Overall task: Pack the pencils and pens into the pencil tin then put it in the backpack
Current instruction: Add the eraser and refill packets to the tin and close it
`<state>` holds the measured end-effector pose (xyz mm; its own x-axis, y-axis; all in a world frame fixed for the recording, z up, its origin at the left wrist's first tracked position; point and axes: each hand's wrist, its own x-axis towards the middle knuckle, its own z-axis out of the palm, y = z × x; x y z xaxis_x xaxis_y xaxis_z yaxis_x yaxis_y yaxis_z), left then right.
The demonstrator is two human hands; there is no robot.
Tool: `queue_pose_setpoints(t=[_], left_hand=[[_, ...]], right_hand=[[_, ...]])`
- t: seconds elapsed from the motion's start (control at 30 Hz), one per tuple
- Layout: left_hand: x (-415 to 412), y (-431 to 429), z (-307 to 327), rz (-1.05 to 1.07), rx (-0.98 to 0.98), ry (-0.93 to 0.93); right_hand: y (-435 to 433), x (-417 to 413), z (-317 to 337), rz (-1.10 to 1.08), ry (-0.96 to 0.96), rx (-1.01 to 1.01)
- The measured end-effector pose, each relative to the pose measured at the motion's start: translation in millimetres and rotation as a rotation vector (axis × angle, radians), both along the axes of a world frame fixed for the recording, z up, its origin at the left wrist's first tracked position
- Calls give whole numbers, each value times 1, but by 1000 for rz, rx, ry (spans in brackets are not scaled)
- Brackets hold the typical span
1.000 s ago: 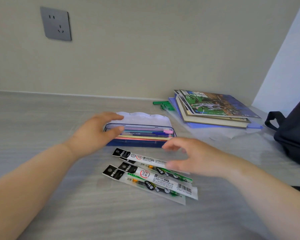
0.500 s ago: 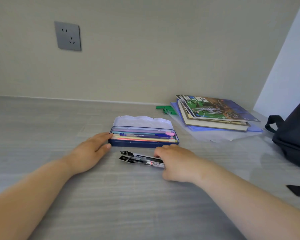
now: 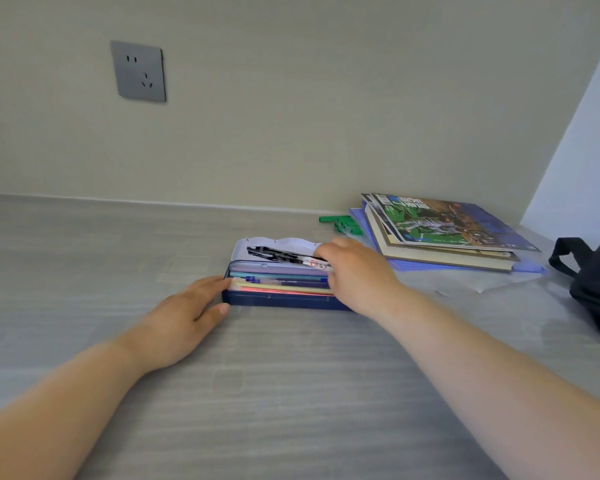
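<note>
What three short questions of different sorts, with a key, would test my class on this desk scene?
1. True or false: the pencil tin is shut.
2. Which hand steadies the tin's end? A. the left hand B. the right hand C. neither
3. Fill in: the right hand holds the packaged pens above the open ____.

Key
1. False: its lid lies open behind, and pens show inside.
2. A: the left hand rests on the desk against the tin's left end.
3. Tin. The backpack waits at the right, beside the books.
</note>
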<state>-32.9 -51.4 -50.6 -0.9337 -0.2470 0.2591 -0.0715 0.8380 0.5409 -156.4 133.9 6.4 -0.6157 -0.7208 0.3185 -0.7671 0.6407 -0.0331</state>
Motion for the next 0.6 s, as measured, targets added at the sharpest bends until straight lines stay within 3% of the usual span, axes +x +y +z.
queue_pose_setpoints(t=[0.13, 0.37, 0.47, 0.53, 0.6], left_hand=[[0, 1, 1, -16, 25, 8], [1, 2, 5, -30, 69, 41], [2, 3, 6, -15, 56, 30], [0, 4, 5, -10, 48, 30], [0, 4, 4, 2, 38, 19]], right_hand=[[-20, -11, -18, 18, -105, -2], [-13, -12, -11, 45, -502, -86], [-10, -7, -11, 117, -319, -136], [-14, -8, -17, 171, -178, -21], [-20, -13, -24, 187, -173, 74]])
